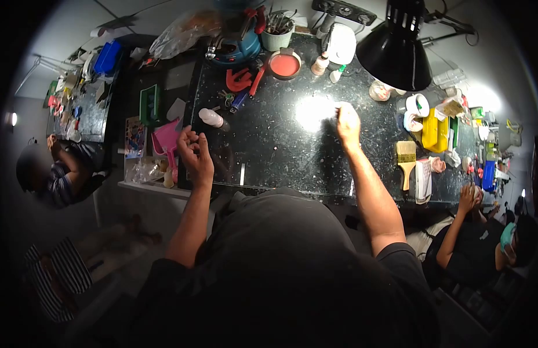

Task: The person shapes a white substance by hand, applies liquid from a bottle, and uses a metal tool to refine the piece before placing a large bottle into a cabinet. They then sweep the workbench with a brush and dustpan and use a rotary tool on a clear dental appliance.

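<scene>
My left hand (195, 155) is raised at the left edge of the black speckled worktop (269, 159), palm up. Its fingers are loosely curled and apart, with nothing visible in them. A small whitish bottle (211, 118) lies just beyond its fingertips. My right hand (349, 123) is over the worktop, right of the bright lamp glare, with its fingers closed. Glare washes out the fingertips, so whatever they may hold cannot be made out. A black desk lamp (396, 55) hangs above and to the right of this hand.
Left stand a pink dustpan (166, 139) and green tray (149, 104). At the back are a red-filled round dish (284, 65), a pot of tools (277, 39) and small bottles (320, 64). Right: a brush (406, 162), a yellow bin (435, 130). People sit at both sides.
</scene>
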### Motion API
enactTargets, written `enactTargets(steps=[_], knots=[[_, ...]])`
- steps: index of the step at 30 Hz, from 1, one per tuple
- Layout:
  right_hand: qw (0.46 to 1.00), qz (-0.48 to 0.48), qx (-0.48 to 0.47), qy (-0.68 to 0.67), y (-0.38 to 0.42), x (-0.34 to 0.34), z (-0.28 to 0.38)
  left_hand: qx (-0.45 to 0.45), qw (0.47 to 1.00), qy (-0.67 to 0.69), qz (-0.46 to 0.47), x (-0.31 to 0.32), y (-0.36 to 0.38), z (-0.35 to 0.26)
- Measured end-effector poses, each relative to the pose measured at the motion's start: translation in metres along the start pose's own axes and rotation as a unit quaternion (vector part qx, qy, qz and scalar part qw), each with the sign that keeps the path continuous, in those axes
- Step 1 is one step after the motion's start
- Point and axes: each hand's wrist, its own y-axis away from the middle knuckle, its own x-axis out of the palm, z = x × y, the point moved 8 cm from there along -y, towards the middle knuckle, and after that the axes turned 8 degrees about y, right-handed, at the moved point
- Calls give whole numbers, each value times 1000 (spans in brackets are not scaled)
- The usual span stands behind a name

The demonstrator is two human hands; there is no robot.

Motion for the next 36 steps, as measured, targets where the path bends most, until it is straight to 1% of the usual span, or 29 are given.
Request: enactTargets(steps=[1,2,3,4,5,7,9,11,13,14,15,17,18,19,21,22,23,24,25,26,27,28,29,30,31,33,34,35,36], knots=[[998,35,-43,-24,2,6,22,3,1000,5,8,5,-5,-8],[989,-20,-149,-5,3,4,55,53,998,-35,-6,9,-11,-21],[965,-73,-253,17,8,-2,94,103,992,-74,-19,11,-17,-34],[985,106,-72,-114,3,14,92,145,984,-104,-12,17,-24,-43],[963,173,61,-197,6,41,74,147,984,-100,-6,22,-30,-43],[872,299,112,-372,21,38,123,60,982,-161,80,40,-43,-26],[874,282,107,-381,30,32,145,65,977,-181,91,38,-47,6],[875,265,101,-392,41,29,151,-90,985,-42,139,38,-49,48],[902,187,112,-373,52,23,135,-70,988,-8,140,37,-46,32],[870,181,154,-431,61,30,115,-52,989,25,136,36,-46,21],[871,180,155,-431,66,27,111,-52,989,25,138,35,-47,18],[805,144,243,-521,80,23,94,-41,986,62,150,36,-49,9],[772,128,247,-571,87,36,67,-38,985,57,157,37,-51,6],[773,126,248,-571,91,35,66,-37,985,58,160,38,-52,4],[789,119,362,-482,106,36,51,-35,980,97,172,44,-53,-1],[786,162,389,-453,110,39,53,-34,979,98,174,47,-52,-3],[786,161,389,-454,112,38,58,-23,973,130,192,52,-48,-7],[793,153,420,-414,120,36,66,-12,965,159,206,54,-46,-13],[799,150,448,-373,123,38,69,-28,961,196,194,55,-42,-20],[779,220,404,-427,126,63,45,-23,960,205,190,49,-40,-14],[791,213,411,-401,125,56,59,-15,961,209,179,36,-43,-6],[802,224,379,-404,120,48,82,-31,966,224,128,18,-44,0],[813,230,368,-387,119,53,81,-38,969,228,83,-4,-47,13],[803,241,356,-412,123,59,78,-59,973,224,12,-34,-48,26],[814,245,343,-399,125,62,75,-82,971,220,-55,-62,-45,38],[814,260,348,-385,130,69,69,-35,976,104,-188,-132,-39,54],[813,271,350,-379,134,73,71,-72,959,134,-240,-168,-32,90],[814,280,346,-373,137,75,72,-83,958,68,-265,-194,-25,87],[815,290,343,-365,139,76,73,-127,944,93,-289,-216,-18,106]])
